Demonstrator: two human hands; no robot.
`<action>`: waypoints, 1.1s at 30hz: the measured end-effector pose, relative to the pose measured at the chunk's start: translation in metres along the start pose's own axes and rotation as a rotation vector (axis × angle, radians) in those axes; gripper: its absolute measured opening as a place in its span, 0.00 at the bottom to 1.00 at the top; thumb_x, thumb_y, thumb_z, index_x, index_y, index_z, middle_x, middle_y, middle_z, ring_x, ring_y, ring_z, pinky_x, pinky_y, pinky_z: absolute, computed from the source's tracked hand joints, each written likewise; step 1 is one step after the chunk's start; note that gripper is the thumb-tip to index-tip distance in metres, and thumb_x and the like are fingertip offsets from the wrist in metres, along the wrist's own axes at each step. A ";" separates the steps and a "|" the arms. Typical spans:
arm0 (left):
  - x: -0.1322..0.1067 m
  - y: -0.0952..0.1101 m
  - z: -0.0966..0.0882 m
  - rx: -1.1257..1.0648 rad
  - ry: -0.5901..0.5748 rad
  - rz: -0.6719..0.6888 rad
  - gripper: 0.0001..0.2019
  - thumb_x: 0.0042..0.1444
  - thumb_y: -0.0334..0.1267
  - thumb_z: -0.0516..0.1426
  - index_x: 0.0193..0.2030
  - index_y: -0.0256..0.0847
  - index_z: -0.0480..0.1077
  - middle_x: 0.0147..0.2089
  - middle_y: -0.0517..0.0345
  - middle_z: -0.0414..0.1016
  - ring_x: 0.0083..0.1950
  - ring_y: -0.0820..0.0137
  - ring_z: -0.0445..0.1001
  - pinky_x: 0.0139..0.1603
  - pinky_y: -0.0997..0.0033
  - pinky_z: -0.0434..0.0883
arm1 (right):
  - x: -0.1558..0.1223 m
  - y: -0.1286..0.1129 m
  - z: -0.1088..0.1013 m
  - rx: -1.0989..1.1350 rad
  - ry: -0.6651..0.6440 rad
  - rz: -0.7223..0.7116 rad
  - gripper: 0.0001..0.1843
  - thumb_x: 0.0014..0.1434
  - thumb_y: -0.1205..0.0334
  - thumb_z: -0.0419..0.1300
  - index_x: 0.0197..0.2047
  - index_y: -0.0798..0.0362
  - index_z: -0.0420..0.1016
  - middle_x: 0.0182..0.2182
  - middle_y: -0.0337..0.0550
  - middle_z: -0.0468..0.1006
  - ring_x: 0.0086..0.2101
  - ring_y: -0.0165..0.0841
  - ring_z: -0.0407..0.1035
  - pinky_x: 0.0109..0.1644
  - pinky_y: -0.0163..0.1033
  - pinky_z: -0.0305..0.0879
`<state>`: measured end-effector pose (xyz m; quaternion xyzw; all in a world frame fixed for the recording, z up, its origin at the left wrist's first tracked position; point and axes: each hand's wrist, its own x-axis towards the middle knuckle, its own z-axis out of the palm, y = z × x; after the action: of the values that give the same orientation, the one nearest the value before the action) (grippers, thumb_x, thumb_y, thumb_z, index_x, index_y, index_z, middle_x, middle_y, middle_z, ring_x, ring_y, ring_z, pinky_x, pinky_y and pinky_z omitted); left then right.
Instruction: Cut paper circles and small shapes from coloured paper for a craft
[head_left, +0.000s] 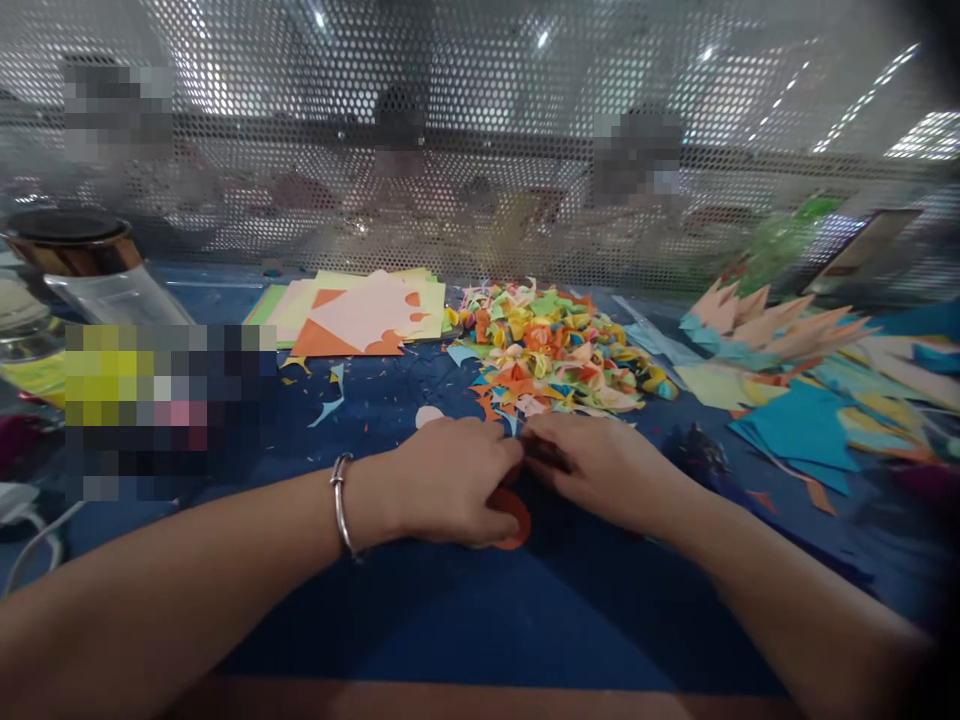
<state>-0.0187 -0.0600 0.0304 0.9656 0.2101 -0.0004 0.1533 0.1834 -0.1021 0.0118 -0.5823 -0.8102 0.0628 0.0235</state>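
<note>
My left hand point(454, 480), with a silver bangle at its wrist, is closed on an orange paper disc point(516, 518). The thumb lies over the disc, and part of it is hidden under the hand. Just to the right, my right hand point(604, 465) has its fingers curled together, close to the left fingertips. What those fingers hold, if anything, is hidden in shadow. A pale paper disc point(429, 416) lies behind my left hand. Beyond both hands is a heap of small folded paper pieces point(555, 345) in orange, yellow, green and pink.
Sheets of coloured paper point(352, 315), some with round cut-outs, lie at the back left. Paper scraps point(328, 405) dot the blue tabletop point(495, 640). On the right are peach pointed papers point(765, 325) and blue sheets point(802, 430). A lidded jar point(97, 265) stands left; a perforated panel point(480, 220) rises behind.
</note>
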 end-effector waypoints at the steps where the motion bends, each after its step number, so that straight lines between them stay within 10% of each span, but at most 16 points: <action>1: -0.001 0.002 -0.001 -0.001 -0.021 0.009 0.16 0.51 0.48 0.62 0.40 0.38 0.72 0.41 0.49 0.75 0.38 0.62 0.72 0.33 0.66 0.64 | -0.001 0.001 0.001 0.007 0.005 -0.007 0.06 0.62 0.60 0.54 0.37 0.51 0.71 0.34 0.44 0.78 0.34 0.35 0.71 0.35 0.37 0.59; 9: 0.001 0.002 -0.005 -0.193 -0.102 -0.054 0.05 0.49 0.34 0.61 0.34 0.39 0.71 0.36 0.55 0.74 0.32 0.69 0.70 0.30 0.70 0.63 | -0.003 0.001 0.001 0.067 0.075 -0.034 0.08 0.62 0.59 0.53 0.38 0.51 0.72 0.33 0.42 0.77 0.32 0.34 0.70 0.34 0.37 0.59; 18: 0.030 -0.031 0.016 -0.924 0.490 -0.302 0.09 0.53 0.29 0.59 0.42 0.37 0.74 0.33 0.58 0.76 0.32 0.73 0.73 0.35 0.72 0.70 | -0.011 0.007 -0.009 0.177 0.315 -0.066 0.10 0.62 0.58 0.54 0.41 0.51 0.75 0.27 0.39 0.75 0.23 0.30 0.65 0.29 0.35 0.59; 33: 0.034 -0.006 0.015 -1.639 0.546 -0.411 0.09 0.60 0.23 0.54 0.30 0.37 0.67 0.30 0.62 0.73 0.30 0.78 0.74 0.41 0.71 0.75 | -0.012 0.005 -0.007 0.156 0.499 -0.147 0.08 0.64 0.61 0.54 0.38 0.50 0.74 0.30 0.42 0.76 0.28 0.32 0.68 0.33 0.38 0.62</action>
<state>0.0104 -0.0456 0.0117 0.4620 0.3426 0.3529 0.7380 0.1924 -0.1118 0.0190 -0.5160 -0.8121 -0.0223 0.2715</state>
